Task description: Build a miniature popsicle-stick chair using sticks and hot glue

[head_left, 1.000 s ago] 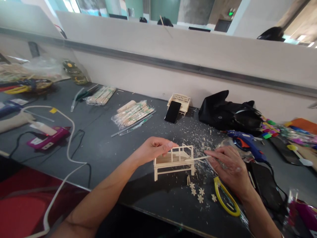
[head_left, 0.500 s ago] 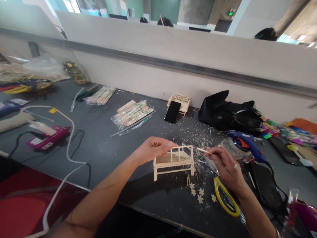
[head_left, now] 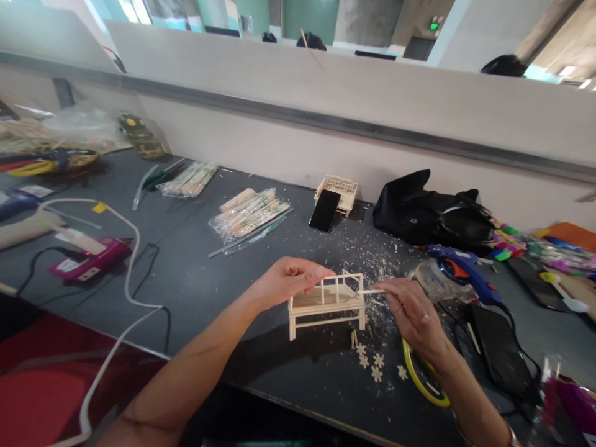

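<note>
A small pale wooden bench model (head_left: 326, 304) stands on the dark grey table (head_left: 205, 285). My left hand (head_left: 291, 279) grips its back rail from the left, holding it steady. My right hand (head_left: 412, 313) pinches a thin wooden stick (head_left: 371, 291), whose tip touches the bench's right end post. Several small wooden flower cut-outs (head_left: 375, 363) lie in front of the bench, among scattered wood chips.
A yellow-handled cutter (head_left: 421, 379) lies under my right wrist. A blue glue gun (head_left: 465, 270), a black bag (head_left: 428, 214) and a black device (head_left: 500, 354) sit right. Behind are a phone (head_left: 325, 210) against another wooden model (head_left: 342, 186), stick packets (head_left: 249, 214) and a pink glue gun (head_left: 88, 261) with cables.
My right hand drew the stick away from the bench, then brought it back left so its tip meets the right end post again. My left hand stayed put.
</note>
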A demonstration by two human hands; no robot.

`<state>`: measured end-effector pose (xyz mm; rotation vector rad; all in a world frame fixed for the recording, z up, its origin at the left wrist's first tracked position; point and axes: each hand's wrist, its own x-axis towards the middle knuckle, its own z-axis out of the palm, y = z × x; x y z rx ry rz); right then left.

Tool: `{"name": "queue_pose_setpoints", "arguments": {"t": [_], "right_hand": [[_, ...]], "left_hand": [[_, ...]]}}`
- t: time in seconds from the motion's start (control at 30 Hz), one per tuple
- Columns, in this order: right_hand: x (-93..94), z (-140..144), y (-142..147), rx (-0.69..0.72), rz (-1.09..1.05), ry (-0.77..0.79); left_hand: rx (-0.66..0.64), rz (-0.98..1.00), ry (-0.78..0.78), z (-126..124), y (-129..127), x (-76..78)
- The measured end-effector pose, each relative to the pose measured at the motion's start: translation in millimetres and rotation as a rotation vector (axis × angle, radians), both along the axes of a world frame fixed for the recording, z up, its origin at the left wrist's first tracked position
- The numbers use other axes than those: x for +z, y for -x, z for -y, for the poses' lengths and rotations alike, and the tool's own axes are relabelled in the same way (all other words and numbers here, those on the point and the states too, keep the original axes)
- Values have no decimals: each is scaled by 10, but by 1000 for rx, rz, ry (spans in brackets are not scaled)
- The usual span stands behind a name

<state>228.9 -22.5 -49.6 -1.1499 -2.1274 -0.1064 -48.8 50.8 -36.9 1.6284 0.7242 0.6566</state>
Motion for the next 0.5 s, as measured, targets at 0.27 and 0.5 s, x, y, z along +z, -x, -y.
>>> {"name": "queue_pose_setpoints", "arguments": {"t": [0.27, 0.5], "right_hand": [[79, 29, 104, -68, 145, -33], [9, 44, 200, -105, 120, -47]], "left_hand": [[-6, 19, 3, 7, -11, 18], [-1, 16, 4, 25, -18, 33]]}}
